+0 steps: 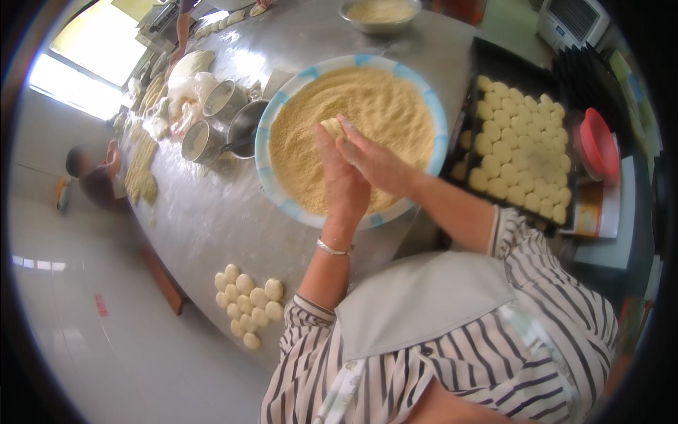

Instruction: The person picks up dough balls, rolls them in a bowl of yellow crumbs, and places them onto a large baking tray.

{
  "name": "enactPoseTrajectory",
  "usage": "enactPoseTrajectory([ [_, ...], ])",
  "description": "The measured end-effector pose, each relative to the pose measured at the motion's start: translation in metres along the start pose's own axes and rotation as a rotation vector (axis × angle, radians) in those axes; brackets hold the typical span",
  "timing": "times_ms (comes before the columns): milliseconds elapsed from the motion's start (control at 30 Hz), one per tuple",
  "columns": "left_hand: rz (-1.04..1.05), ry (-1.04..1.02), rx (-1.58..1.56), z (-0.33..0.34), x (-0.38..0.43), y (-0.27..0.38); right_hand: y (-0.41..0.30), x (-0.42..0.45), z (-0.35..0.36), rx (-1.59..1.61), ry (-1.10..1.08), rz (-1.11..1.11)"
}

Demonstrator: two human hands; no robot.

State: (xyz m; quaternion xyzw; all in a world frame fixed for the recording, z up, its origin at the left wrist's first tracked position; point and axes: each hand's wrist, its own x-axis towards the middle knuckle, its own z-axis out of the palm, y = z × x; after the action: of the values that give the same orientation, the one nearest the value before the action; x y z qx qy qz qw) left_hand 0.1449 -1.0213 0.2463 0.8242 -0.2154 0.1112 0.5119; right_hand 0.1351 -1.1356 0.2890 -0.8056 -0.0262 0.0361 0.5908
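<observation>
Between my left hand and my right hand a pale dough piece is held near the fingertips. Both hands are over a wide basin with a blue and white rim, filled with light brown crumbs or seeds. At my lower left, several round dough pieces lie grouped on the metal table. To the right of the basin, a black baking tray holds rows of flattened round pieces.
Metal bowls and a plastic bag stand left of the basin, near long dough strips. Another bowl is at the far edge. A red bowl sits right of the tray. Two other people work along the table's far left side.
</observation>
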Motion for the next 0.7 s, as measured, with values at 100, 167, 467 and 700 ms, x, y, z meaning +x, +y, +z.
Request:
enactPoseTrajectory([
  [100,-0.228,-0.04,-0.404,0.001,0.021,0.009,0.007,0.012,-0.019,0.21,-0.02,0.088],
  [167,-0.373,-0.03,-0.649,0.006,0.031,0.013,0.016,0.013,-0.029,0.429,0.035,0.144],
  [467,-0.572,-0.077,-1.243,0.045,0.075,0.041,0.051,-0.028,-0.139,0.922,0.128,0.167],
  [700,-0.788,-0.271,-1.194,0.114,0.092,0.09,0.074,-0.059,-0.23,0.827,0.245,0.147],
])
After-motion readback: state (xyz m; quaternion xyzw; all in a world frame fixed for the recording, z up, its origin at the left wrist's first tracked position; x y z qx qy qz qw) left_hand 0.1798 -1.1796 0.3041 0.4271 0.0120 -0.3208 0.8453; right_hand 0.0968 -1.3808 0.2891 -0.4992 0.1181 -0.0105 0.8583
